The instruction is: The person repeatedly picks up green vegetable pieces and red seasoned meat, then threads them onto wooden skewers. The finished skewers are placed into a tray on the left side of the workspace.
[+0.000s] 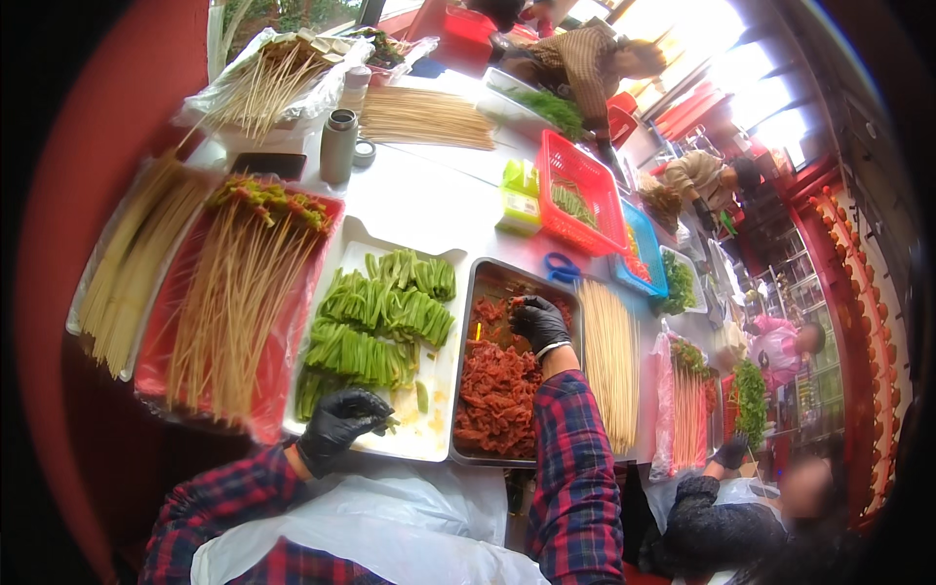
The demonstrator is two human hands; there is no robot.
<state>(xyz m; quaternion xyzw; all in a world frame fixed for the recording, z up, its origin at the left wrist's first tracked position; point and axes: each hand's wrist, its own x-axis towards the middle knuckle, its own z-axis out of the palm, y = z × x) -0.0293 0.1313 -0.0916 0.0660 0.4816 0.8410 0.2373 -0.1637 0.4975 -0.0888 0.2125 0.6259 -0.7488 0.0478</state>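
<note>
My left hand (344, 424), in a black glove, curls over the front left of a white plastic tray (439, 351). A short green stalk end (393, 422) pokes out of its fingers. In that tray lie rows of cut green vegetable stalks (365, 311), with one loose piece (422, 397) near the front. My right hand (540, 322), also gloved in black, reaches into the metal tray (468, 446) of sliced, marinated red meat (497, 391). Its fingertips pinch a small piece of meat (516, 300). The meat is heaped toward the front and thinner at the back.
Bamboo skewers (610, 365) lie right of the meat tray, with blue-handled scissors (561, 268) behind. Leftward, a red lined tray (157, 351) holds loaded skewers (234, 307). A thermos (338, 146), a phone (269, 166) and a red basket (614, 186) stand farther back. Co-workers (731, 504) are nearby.
</note>
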